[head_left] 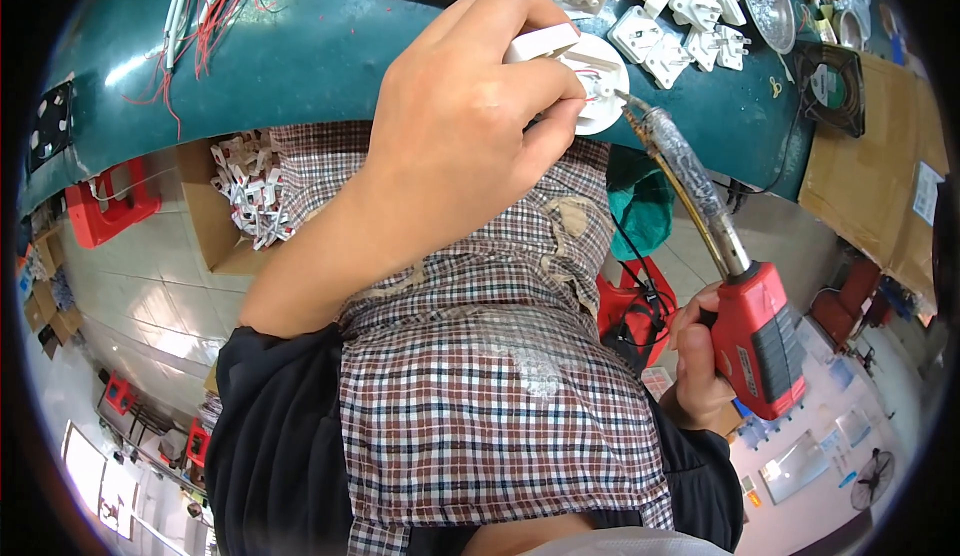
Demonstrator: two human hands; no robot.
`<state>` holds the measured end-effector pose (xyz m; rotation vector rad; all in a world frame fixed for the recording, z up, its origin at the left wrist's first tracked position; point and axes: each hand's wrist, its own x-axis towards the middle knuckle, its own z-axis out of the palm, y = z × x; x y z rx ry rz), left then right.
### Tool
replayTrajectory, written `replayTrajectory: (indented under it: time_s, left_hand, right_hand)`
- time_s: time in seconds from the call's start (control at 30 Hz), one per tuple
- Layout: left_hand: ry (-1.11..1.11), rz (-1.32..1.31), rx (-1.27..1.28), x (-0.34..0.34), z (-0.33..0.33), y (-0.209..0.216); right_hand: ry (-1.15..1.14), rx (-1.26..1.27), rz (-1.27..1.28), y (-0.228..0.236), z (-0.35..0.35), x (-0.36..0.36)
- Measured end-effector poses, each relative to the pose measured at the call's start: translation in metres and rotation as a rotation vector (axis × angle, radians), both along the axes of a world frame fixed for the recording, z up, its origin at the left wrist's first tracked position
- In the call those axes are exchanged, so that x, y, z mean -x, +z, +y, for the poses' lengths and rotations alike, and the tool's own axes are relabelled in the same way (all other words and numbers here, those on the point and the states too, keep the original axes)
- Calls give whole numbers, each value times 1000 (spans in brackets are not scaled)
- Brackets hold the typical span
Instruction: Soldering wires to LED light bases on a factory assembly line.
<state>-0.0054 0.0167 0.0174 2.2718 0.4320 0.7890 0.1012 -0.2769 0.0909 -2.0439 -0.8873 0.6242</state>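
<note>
My left hand (455, 106) is closed near the bench's front edge, with a small white plastic housing (541, 44) between its fingers. Beneath and beside the fingertips lies a round white piece (606, 114), with a thin red wire at its centre. My right hand (697, 371) grips a red and black soldering gun (758, 341) by its handle. The gun's long metal barrel points up and left, its tip at the round piece's right side; whether the tip touches is too small to tell. A thin tube runs alongside the barrel.
White plug parts (690, 6) are heaped on the green bench (310, 51), beside a metal bowl (768, 1) and a small black fan (830, 91). White cables with red wires (205, 16) lie far left. Below stand a cardboard box (205, 206) of white parts and a red stool (110, 201).
</note>
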Motion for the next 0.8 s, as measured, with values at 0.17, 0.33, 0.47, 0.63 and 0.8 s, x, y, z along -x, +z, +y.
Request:
replayTrajectory:
  time_s: [0.17, 0.33, 0.47, 0.63, 0.8]
  left_hand:
    - [1, -14, 3, -1, -1, -3]
    - [2, -14, 8, 0, 1, -2]
    - [9, -30, 5, -1, -1, -3]
    - [8, -34, 11, -2, -1, -3]
    - [6, -43, 17, -1, 1, -4]
  right_hand:
    - [215, 136, -176, 11, 6, -9]
    - [240, 184, -225, 16, 14, -8]
    - [238, 179, -203, 12, 13, -8]
    - [82, 129, -108, 7, 14, -2]
    - [171, 200, -232, 15, 19, -6]
